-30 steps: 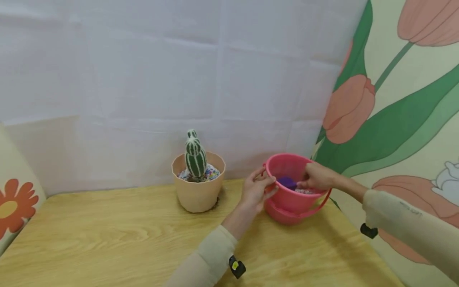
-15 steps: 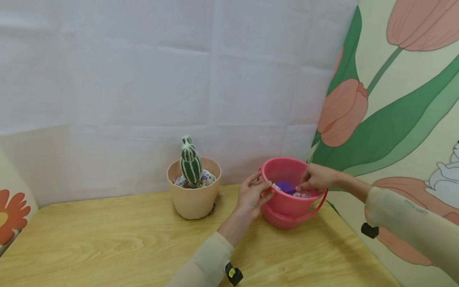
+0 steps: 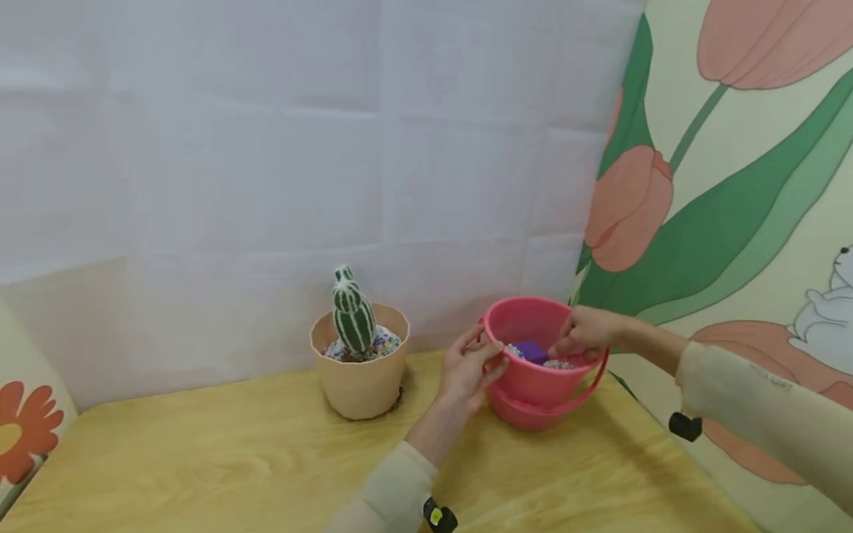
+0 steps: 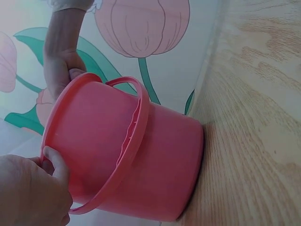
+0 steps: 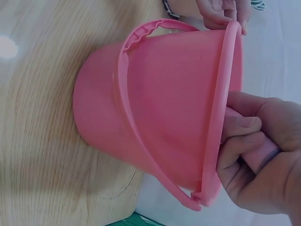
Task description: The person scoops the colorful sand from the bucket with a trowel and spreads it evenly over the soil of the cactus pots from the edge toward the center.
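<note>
A pink bucket [image 3: 540,385] stands on the table, its handle hanging down at the front. My left hand [image 3: 466,374] grips the bucket's rim at the left, thumb and fingers on either side of it. My right hand [image 3: 589,331] reaches in over the right rim. In the right wrist view its fingers curl round the pink handle [image 5: 260,155] of a small shovel. The shovel's purple blade [image 3: 531,352] lies among small pale beads [image 3: 558,364] inside the bucket. How deep the blade sits is hidden.
Left of the bucket a green striped cactus [image 3: 355,318] stands in a peach pot [image 3: 361,385] with colourful beads. The wooden table [image 3: 220,459] meets a white sheet [image 3: 253,185] behind. A wall with painted tulips [image 3: 633,207] borders the right side.
The head view has tilted and shifted slightly. More beads show to the left of the purple blade than a second ago. Both hands keep their holds.
</note>
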Demonstrator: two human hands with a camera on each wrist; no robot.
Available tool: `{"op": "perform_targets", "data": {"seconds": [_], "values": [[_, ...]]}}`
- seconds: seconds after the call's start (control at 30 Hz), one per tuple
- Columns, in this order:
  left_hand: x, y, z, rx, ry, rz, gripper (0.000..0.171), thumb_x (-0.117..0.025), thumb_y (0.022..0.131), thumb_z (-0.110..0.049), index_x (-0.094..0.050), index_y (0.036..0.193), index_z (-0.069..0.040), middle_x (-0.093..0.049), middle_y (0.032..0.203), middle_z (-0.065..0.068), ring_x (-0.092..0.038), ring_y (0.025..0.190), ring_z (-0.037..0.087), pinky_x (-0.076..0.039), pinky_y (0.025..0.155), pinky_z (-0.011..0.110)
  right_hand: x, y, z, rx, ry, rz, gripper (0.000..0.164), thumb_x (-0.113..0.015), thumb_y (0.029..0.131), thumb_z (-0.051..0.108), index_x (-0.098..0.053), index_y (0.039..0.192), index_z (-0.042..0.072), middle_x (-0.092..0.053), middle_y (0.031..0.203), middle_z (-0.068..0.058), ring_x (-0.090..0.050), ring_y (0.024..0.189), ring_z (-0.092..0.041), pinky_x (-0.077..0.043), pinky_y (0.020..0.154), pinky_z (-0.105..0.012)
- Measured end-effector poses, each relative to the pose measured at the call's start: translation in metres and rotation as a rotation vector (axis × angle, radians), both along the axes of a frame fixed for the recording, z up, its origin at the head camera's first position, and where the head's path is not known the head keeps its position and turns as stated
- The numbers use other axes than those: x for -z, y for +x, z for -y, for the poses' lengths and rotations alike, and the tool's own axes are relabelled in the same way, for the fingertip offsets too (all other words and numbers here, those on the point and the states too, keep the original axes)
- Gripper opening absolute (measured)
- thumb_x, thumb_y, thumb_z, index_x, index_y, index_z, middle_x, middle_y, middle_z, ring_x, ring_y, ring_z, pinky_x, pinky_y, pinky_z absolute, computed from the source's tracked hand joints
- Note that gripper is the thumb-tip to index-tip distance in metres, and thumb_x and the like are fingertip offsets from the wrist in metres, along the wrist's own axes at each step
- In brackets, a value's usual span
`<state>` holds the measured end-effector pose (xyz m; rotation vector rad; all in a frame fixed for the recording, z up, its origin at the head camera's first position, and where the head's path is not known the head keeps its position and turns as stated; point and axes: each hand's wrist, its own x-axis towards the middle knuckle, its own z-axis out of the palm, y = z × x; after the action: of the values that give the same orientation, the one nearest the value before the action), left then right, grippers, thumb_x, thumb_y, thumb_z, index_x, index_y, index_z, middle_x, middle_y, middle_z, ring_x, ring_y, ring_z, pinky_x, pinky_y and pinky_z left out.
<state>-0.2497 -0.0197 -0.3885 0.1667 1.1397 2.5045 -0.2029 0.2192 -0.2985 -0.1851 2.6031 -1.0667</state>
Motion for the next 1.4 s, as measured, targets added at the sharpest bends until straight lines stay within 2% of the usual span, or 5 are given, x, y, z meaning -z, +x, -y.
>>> {"op": "perform_targets", "data": {"seconds": [0.17, 0.43, 0.8, 1.1, 1.4], "values": [[0.001, 0.003, -0.003, -0.007, 0.014, -0.013, 0.056, -0.070, 0.090, 0.009, -0.054, 0.144, -0.002, -0.057, 0.122, 0.023, -0.066, 0.087, 0.020, -0.060, 0.080, 0.035, -0.003, 0.000, 0.000, 0.099, -0.021, 0.052, 0.033, -0.075, 0.094, 0.018, -0.068, 0.070, -0.003, -0.050, 0.055, -0.002, -0.039, 0.043, -0.009, -0.037, 0.044, -0.019], [-0.001, 0.001, -0.001, -0.007, 0.013, -0.031, 0.056, -0.068, 0.091, 0.010, -0.054, 0.144, -0.001, -0.060, 0.115, 0.020, -0.066, 0.085, 0.019, -0.060, 0.080, 0.035, -0.002, -0.001, -0.004, 0.148, -0.105, 0.082, 0.032, -0.076, 0.093, 0.020, -0.070, 0.077, -0.007, -0.056, 0.058, -0.003, -0.043, 0.044, -0.008, -0.039, 0.045, -0.019], [-0.006, -0.005, -0.003, 0.003, 0.010, 0.006, 0.055, -0.069, 0.091, 0.011, -0.056, 0.142, -0.003, -0.056, 0.108, 0.015, -0.066, 0.085, 0.020, -0.060, 0.081, 0.035, -0.010, 0.003, -0.012, 0.235, -0.182, 0.159, 0.037, -0.073, 0.096, 0.027, -0.066, 0.071, 0.000, -0.046, 0.056, -0.001, -0.033, 0.047, -0.009, -0.027, 0.044, -0.022], [-0.005, -0.006, 0.001, 0.009, 0.010, -0.007, 0.055, -0.069, 0.090, 0.011, -0.054, 0.142, 0.000, -0.056, 0.103, 0.014, -0.067, 0.082, 0.020, -0.060, 0.083, 0.037, -0.007, 0.006, -0.013, 0.281, -0.332, 0.207, 0.028, -0.068, 0.099, 0.022, -0.073, 0.095, -0.005, -0.052, 0.059, 0.000, -0.033, 0.048, -0.006, -0.024, 0.044, -0.020], [-0.010, -0.009, 0.009, 0.030, -0.173, -0.067, 0.058, -0.077, 0.088, 0.002, -0.057, 0.141, -0.005, -0.059, 0.114, 0.019, -0.068, 0.086, 0.024, -0.060, 0.083, 0.038, -0.006, 0.015, -0.018, 0.293, -0.398, 0.184, 0.028, -0.068, 0.100, 0.022, -0.072, 0.087, -0.002, -0.055, 0.061, -0.002, -0.035, 0.046, -0.007, -0.025, 0.043, -0.020]]}}
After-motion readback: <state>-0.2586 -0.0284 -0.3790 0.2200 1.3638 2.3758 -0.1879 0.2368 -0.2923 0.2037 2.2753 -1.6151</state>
